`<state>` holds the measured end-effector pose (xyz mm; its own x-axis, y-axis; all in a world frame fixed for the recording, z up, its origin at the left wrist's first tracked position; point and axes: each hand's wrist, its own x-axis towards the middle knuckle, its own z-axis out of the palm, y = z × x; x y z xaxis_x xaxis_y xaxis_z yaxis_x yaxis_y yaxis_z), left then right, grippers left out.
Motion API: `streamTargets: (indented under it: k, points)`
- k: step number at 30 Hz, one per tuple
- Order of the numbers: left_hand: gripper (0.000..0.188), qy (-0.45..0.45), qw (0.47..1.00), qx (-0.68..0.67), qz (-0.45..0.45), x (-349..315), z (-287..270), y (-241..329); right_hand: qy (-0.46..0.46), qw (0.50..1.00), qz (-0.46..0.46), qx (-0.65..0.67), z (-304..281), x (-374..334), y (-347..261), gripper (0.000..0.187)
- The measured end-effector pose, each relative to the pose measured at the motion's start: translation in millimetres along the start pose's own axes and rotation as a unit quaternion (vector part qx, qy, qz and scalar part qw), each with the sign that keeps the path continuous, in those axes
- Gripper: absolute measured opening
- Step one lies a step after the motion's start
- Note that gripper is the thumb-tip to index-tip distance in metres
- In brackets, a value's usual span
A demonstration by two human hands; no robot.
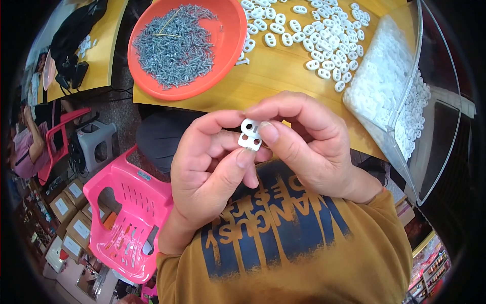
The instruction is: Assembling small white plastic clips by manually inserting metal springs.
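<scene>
In front of my chest, both hands meet around small white plastic parts. My left hand (pixel 206 169) is closed, its thumb and fingers pinching a white two-hole piece (pixel 250 141). Just above that, and touching it or nearly so, is a second white piece with a round hole (pixel 248 124). My right hand (pixel 311 144) is closed too, thumb and forefinger gripping this upper piece. Whether the two are joined cannot be made out, and my fingers hide their far sides.
Beyond my hands, an orange-red plate (pixel 234 50) heaped with small grey metal springs rests on the yellow table (pixel 283 76). Loose white two-hole ovals (pixel 329 43) lie right of it. A clear plastic bin (pixel 372 124) holds more white parts. A pink chair (pixel 136 202) stands at left.
</scene>
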<state>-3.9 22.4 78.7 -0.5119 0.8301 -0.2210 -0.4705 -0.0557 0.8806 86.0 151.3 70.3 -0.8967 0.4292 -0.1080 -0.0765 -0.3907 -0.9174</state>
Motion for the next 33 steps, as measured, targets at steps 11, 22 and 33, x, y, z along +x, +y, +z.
streamTargets:
  k: [11, 22, 33]
  points:
    - [0.032, -0.008, 1.000, 0.018, -0.004, 6, -1, -2, -0.069, 0.973, -0.145, -0.165, -17, 8, 2, 0.022]
    - [0.030, -0.031, 0.998, -0.040, -0.044, 11, 0, -8, -0.025, 0.982, -0.071, -0.170, -20, -3, 2, 0.023]
    - [0.026, 0.000, 0.996, -0.058, 0.061, -5, -5, -13, -0.065, 0.987, -0.053, -0.139, -14, -5, 13, 0.030]
